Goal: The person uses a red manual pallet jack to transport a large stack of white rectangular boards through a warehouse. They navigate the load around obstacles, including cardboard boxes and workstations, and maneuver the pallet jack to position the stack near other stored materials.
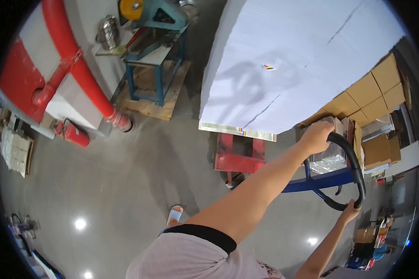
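Note:
My left hand (317, 136) grips the top of the black loop handle (356, 169) of a pallet jack. My right hand (349, 213) grips the lower end of the same loop. The blue tiller (319, 182) runs from the handle down to the red pallet jack body (237, 156). The jack's body sits under the edge of a large stack of white sheets (293, 60) with a colour strip along its near edge. My foot in a sandal (174, 215) shows on the grey floor below.
A red pipe (74, 60) runs down a white and red wall at left, with a red fire extinguisher (72, 133) near it. A teal machine stands on a blue frame (156, 65) over a wooden pallet. Brown cardboard boxes (377, 93) are stacked at right.

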`<state>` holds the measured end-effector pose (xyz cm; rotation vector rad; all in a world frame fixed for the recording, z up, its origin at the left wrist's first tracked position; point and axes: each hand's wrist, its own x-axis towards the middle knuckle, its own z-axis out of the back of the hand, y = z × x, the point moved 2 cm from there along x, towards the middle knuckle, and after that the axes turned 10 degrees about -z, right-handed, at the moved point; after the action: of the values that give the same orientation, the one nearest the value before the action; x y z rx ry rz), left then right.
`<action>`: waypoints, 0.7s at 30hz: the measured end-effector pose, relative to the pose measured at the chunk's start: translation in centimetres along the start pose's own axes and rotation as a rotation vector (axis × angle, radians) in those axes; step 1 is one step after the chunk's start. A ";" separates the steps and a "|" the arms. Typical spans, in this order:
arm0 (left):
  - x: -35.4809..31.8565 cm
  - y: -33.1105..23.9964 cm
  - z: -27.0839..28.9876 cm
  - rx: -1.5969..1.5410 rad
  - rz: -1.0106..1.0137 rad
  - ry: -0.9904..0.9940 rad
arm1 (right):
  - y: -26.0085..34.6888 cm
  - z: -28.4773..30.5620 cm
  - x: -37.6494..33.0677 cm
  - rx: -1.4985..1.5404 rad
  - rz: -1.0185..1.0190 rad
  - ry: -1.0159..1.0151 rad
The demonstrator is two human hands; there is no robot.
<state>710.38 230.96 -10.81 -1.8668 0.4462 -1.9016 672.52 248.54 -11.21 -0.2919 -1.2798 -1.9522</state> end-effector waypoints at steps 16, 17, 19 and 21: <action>10.1 11.5 -10.3 0.193 0.017 -0.125 | -1.2 -14.6 16.0 0.146 0.167 -0.003; 10.0 12.1 -10.8 0.212 0.007 -0.144 | -1.2 -15.5 17.1 0.118 0.105 0.063; 10.6 13.9 -12.2 0.180 0.044 -0.123 | -0.3 -16.5 17.9 0.138 0.137 0.092; 12.2 16.0 -12.8 0.190 0.064 -0.130 | 2.2 -17.6 18.9 0.169 0.262 0.104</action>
<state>698.97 210.02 -9.10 -1.8155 0.2699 -1.7056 664.94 224.06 -7.29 -0.2558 -1.2623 -1.6081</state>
